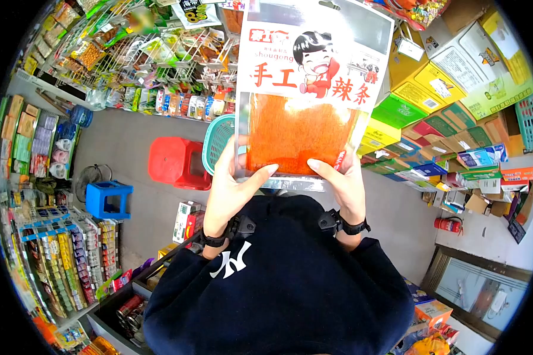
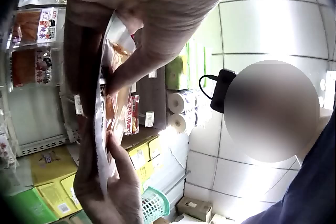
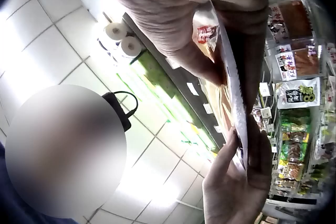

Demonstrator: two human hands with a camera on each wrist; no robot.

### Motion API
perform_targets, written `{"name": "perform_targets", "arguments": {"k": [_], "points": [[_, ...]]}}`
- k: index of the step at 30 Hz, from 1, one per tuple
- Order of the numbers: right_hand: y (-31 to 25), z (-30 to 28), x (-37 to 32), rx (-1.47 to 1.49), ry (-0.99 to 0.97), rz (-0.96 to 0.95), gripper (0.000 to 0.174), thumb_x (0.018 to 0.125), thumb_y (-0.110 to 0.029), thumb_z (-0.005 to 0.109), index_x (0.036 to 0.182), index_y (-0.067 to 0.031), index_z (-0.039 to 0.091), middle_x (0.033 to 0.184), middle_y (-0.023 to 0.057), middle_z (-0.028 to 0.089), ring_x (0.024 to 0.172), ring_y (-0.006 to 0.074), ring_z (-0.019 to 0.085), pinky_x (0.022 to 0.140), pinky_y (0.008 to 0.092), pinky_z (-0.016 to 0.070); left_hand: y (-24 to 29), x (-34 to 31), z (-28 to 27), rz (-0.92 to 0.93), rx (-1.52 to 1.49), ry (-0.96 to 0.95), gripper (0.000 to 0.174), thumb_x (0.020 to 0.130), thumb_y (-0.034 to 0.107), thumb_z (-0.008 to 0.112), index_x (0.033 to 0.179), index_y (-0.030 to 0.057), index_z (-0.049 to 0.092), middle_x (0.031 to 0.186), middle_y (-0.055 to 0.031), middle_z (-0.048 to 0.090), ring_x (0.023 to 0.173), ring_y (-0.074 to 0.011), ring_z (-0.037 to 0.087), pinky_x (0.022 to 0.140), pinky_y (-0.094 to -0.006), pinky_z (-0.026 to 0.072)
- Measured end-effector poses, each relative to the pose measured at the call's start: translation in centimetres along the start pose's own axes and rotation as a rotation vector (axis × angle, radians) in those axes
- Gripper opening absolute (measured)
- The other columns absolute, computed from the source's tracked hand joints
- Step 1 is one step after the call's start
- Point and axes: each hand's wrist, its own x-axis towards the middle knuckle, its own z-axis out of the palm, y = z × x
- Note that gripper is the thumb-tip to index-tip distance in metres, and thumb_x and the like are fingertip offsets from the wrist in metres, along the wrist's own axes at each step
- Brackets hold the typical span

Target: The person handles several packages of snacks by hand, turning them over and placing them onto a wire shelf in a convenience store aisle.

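A flat silvery packet, orange inside, is held between both hands

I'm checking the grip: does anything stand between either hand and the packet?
Nothing visible does: the left hand and right hand both grip the packet directly, near its lower edge.
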Motion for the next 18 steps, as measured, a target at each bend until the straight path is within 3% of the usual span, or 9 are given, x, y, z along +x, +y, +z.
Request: {"name": "perform_targets", "arguments": {"k": [2,3,7,18], "points": [[0.2,-0.2,1.1,-0.015,0.001,-0.064,0.043,0.076,0.002,0.061,0.116,0.0029,0.045,0.108,0.0088,0.056,0.096,0.0124,0.053,0.084,0.0259,0.0426,-0.6,1.0,-0.1,0.01,-0.006,0.012,0.035,0.075,-0.004,0.062,0.102,0.0013,0.04,0.096,-0.0123,0.059,0.086,-0.0129,0.058,0.072,-0.0228,0.0473],[-0.8,0.2,-2.0,-0.082,0.068,0.058,0.041,0.076,0.002,0.062,0.114,0.0035,0.046,0.106,0.0085,0.057,0.095,0.0122,0.054,0.083,0.0258,0.043,-0.6,-2.1,1.2,-0.102,-0.09,0.09,0.03,0.074,-0.004,0.063,0.096,0.0012,0.042,0.093,-0.0104,0.06,0.086,-0.0119,0.057,0.072,-0.023,0.0475],[-0.5,0.5,0.2,-0.075,0.039,0.018,0.038,0.077,0.001,0.062,0.112,0.0042,0.048,0.104,0.0085,0.058,0.092,0.012,0.055,0.081,0.0259,0.0438,-0.6,0.5,0.1,-0.037,-0.113,0.046,0.026,0.073,-0.006,0.063,0.09,0.001,0.044,0.091,-0.0091,0.059,0.087,-0.0112,0.056,0.073,-0.0234,0.0471],[-0.2,-0.1,-0.3,-0.134,-0.018,0.031,0.034,0.076,0.0,0.063,0.108,0.004,0.05,0.1,0.008,0.059,0.088,0.011,0.056,0.078,0.0245,0.0452,-1.1,-0.5,0.4,-0.037,-0.211,0.063,0.041,0.072,-0.01,0.062,0.108,-0.0024,0.043,0.104,-0.0128,0.056,0.096,-0.0156,0.054,0.081,-0.0271,0.046]]}}
